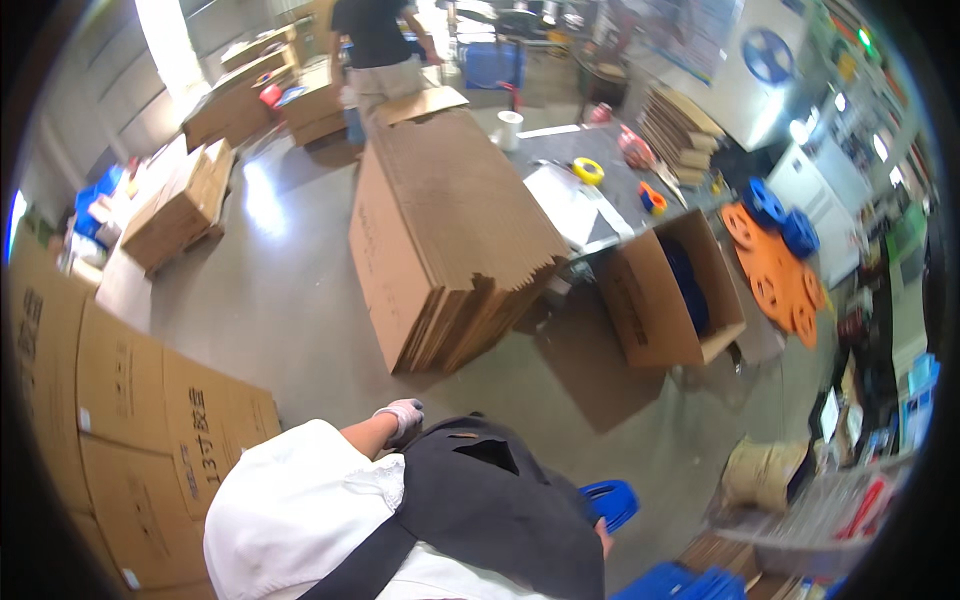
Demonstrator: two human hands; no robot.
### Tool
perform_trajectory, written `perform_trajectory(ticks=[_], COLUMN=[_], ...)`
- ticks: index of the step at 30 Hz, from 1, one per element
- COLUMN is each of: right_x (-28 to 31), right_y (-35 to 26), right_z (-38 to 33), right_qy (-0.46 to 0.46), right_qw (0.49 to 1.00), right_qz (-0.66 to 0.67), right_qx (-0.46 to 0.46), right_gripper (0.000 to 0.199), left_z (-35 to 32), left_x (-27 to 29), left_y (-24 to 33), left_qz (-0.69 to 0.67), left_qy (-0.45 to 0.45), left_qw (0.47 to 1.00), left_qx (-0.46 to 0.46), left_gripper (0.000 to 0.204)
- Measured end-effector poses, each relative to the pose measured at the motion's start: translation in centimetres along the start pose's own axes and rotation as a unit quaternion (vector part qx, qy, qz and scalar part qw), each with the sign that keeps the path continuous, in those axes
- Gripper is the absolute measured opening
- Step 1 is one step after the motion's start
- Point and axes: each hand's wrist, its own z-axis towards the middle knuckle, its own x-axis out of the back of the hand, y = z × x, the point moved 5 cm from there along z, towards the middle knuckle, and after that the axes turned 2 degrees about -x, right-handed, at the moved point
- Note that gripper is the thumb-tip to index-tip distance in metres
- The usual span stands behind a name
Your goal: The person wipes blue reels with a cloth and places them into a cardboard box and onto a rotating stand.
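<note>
My left hand [403, 420], in a pale work glove, hangs beside my dark apron [500, 500] with its fingers curled; nothing shows in them. At my right side, my right hand [604, 538] grips a blue plastic reel disc [620, 500]; the apron hides much of both. Ahead to the right stands an open cardboard box [640, 305] with dark blue round parts [686, 285] inside. Nearer the middle is a tall stack of flattened cardboard boxes [460, 190].
Closed cartons [125, 380] are piled at my left. A dark worktable [625, 185] carries yellow tape [588, 171] and an orange tape roll [652, 198]. Orange discs [770, 270] lie beyond the open box. More blue parts [680, 583] sit at lower right. A person [378, 45] stands behind the stack.
</note>
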Motion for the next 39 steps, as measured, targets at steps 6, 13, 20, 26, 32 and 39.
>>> perform_trajectory(ticks=[6,13,20,26,32,39], right_x=[-1.8,0.6,-2.5,-7.9,-11.2,-13.7], right_y=[-23.0,-39.3,-53.1,-61.2,-67.6,-77.7], right_z=[-8.1,-8.9,-1.4,3.6,12.0,24.1], right_qy=[0.050,0.091,-0.100,-0.220,-0.303,-0.434], right_qw=[0.966,0.961,0.912,0.848,0.824,0.808], right_qz=[0.244,0.215,0.338,0.420,0.441,0.392], right_qx=[0.072,0.150,0.208,0.237,0.185,0.069], right_gripper=[0.028,0.039,0.045,0.045,0.048,0.047], left_z=[8.4,14.7,20.8,21.5,19.7,21.9], left_x=[-4.2,-9.5,-9.6,-7.2,-6.6,-12.1], left_y=[5.0,16.0,31.6,39.8,44.8,48.0], left_qz=[0.035,0.054,0.031,-0.098,-0.258,-0.565], left_qy=[-0.009,-0.047,-0.032,-0.010,0.040,0.217], left_qw=[0.995,0.986,0.969,0.971,0.955,0.780], left_qx=[-0.092,-0.149,-0.241,-0.219,-0.140,-0.159], left_gripper=[0.046,0.049,0.051,0.043,0.041,0.027])
